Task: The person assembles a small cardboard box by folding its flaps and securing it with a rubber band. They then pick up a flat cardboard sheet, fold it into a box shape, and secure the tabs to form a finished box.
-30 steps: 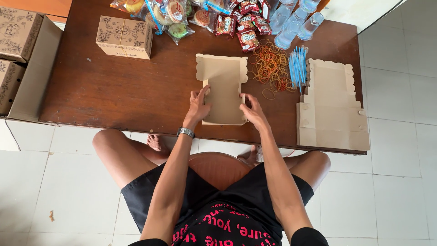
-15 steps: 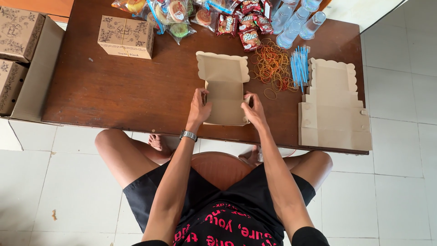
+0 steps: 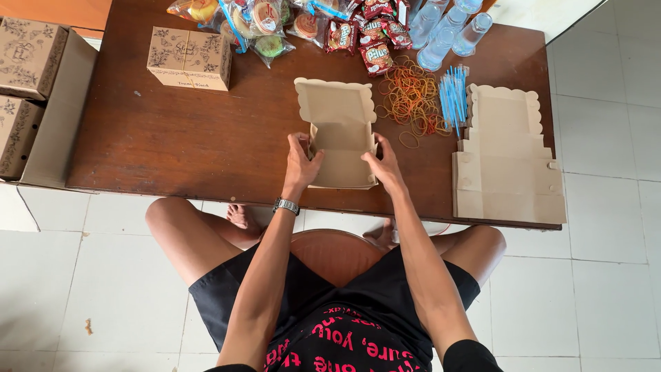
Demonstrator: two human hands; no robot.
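At far left, finished printed boxes (image 3: 31, 89) stacked off the tabletop (image 3: 172, 145), another closed box (image 3: 189, 58) near its far edge. At centre, left hand (image 3: 301, 164) and right hand (image 3: 383, 164) each closed on a side flap of the half-folded cardboard box (image 3: 337, 134) by the near edge; best to raise both walls evenly and crease squarely. Rightward, rubber bands (image 3: 412, 96), blue straws (image 3: 453, 96), then flat box blanks (image 3: 506, 162).

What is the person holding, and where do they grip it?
A flat tan cardboard box blank: the left hand grips its left side flap and the right hand its right side flap, on the table.
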